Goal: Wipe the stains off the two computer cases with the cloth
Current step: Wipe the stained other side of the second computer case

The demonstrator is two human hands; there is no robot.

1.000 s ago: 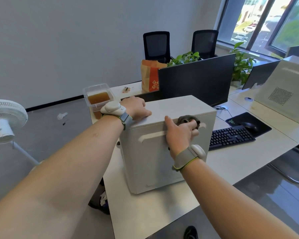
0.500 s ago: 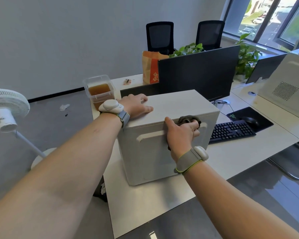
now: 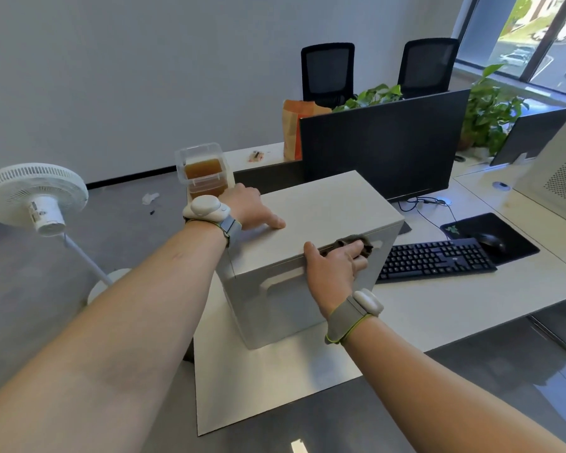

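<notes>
A white box-shaped computer case [image 3: 311, 243] stands on the pale worktop [image 3: 471, 299]. The right hand [image 3: 335, 269] presses a dark crumpled cloth [image 3: 353, 245] on its upper front edge, fingers curled around the cloth. The left hand [image 3: 247, 207] rests flat on the top, fingers relaxed. Just behind stand a black monitor [image 3: 383, 148] and a clear plastic box with brown liquid [image 3: 205, 171]. To the right lie a black keyboard [image 3: 435, 259] and a black mouse [image 3: 490, 241]; a second white case [image 3: 559, 165] is well apart.
</notes>
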